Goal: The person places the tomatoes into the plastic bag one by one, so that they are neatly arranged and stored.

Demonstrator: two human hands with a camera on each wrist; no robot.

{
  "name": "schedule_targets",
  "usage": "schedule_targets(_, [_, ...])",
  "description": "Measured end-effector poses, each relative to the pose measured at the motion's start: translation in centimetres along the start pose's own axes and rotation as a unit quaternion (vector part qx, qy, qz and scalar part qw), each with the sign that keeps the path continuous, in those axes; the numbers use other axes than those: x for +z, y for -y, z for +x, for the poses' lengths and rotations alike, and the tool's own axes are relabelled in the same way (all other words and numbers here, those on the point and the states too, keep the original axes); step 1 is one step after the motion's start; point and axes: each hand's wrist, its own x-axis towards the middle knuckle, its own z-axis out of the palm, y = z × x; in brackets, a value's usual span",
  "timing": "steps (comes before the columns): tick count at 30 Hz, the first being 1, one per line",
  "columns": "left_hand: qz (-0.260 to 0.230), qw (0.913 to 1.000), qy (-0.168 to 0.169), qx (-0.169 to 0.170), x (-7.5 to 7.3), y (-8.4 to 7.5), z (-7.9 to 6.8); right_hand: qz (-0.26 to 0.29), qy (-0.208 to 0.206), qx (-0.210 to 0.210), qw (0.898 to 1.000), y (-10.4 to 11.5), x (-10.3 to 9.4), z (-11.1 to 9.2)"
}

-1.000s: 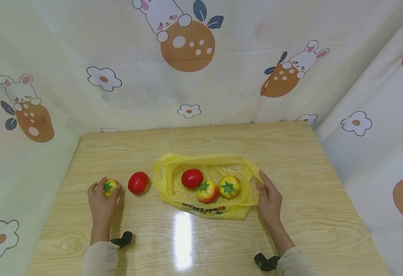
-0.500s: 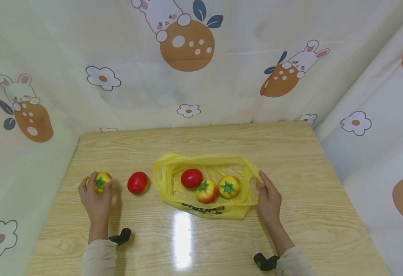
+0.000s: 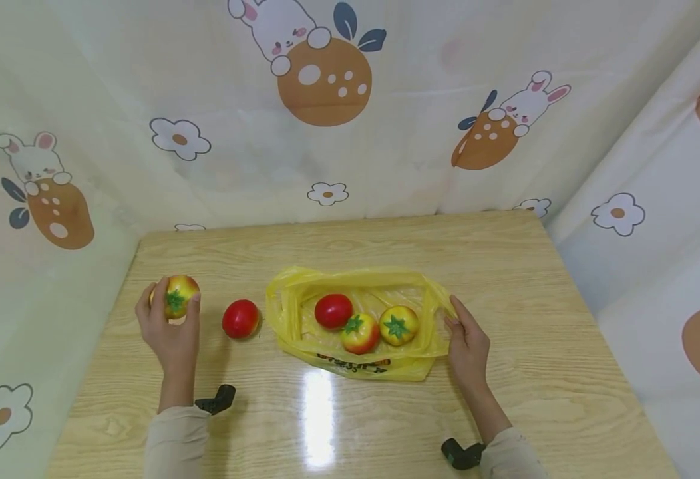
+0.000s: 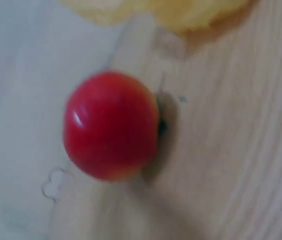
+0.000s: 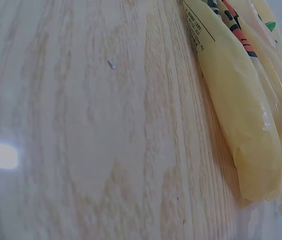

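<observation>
My left hand (image 3: 169,336) grips a yellow-and-red tomato (image 3: 183,293) with a green leafy top, held above the table's left side in the head view. To its right a red tomato (image 3: 240,319) lies on the table; it fills the middle of the left wrist view, where that red tomato (image 4: 111,125) shows a dark green bit at one side. The thin yellow plastic bag (image 3: 412,370) lies mouth-up at the centre. My right hand (image 3: 468,342) pinches its right edge. Inside sit one red tomato (image 3: 334,311) and two yellowish tomatoes (image 3: 398,325) with green tops.
The wood-grain table (image 3: 506,266) meets a printed curtain (image 3: 398,159) at the back and sides. Black angled pieces (image 3: 218,399) stick out at both wrists. Printed lettering marks the front of the bag, whose folded side (image 5: 241,110) spans the right wrist view.
The left hand has lifted the yellow-and-red tomato off the table and moved it slightly left and farther from me. The right hand and the bag stay where they were.
</observation>
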Motion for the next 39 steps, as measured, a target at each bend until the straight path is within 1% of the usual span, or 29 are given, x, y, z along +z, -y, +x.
schedule_targets(4, [-0.025,0.9993,0.004,0.029,0.6,-1.7,0.4,0.008,0.003,0.0,1.0,0.1,0.0,0.0])
schedule_targets(8, [-0.046,0.9977,0.023,0.044,1.1,-3.2,0.5,0.01,0.005,0.002,1.0,0.2,0.0,0.0])
schedule_targets(13, [-0.064,0.9955,0.045,0.054,1.9,-4.5,0.0,0.01,0.006,0.006,1.0,0.1,0.0,-0.1])
schedule_targets(15, [-0.067,0.9937,0.056,0.069,2.3,-4.8,-0.4,0.014,0.004,0.006,1.0,0.1,0.0,-0.1])
schedule_targets(19, [-0.076,0.986,0.089,0.119,3.3,-5.4,-1.5,0.017,0.003,0.006,1.0,0.0,0.0,-0.2])
schedule_targets(21, [-0.077,0.9819,0.108,0.135,3.8,-5.7,-1.9,0.017,0.004,0.004,1.0,0.1,0.0,-0.2])
schedule_targets(25, [-0.083,0.9765,0.14,0.141,4.6,-6.5,-2.5,0.013,0.006,-0.013,1.0,0.2,0.0,0.0])
schedule_targets(29, [-0.101,0.9709,0.16,0.147,5.3,-7.4,-2.8,0.01,-0.001,-0.027,1.0,0.2,0.0,0.2])
schedule_targets(32, [-0.109,0.9664,0.171,0.158,5.7,-7.8,-3.2,0.005,-0.003,-0.021,1.0,0.0,0.0,0.3])
schedule_targets(35, [-0.112,0.9613,0.186,0.17,6.1,-8.0,-3.9,0.003,0.003,-0.009,1.0,0.1,0.1,0.2])
schedule_targets(37, [-0.106,0.9586,0.196,0.177,6.4,-8.1,-4.3,0.007,0.007,-0.003,1.0,0.5,0.0,0.1])
schedule_targets(39, [-0.1,0.9553,0.21,0.182,6.7,-8.3,-4.6,0.008,0.011,-0.002,1.0,1.4,-0.1,0.0])
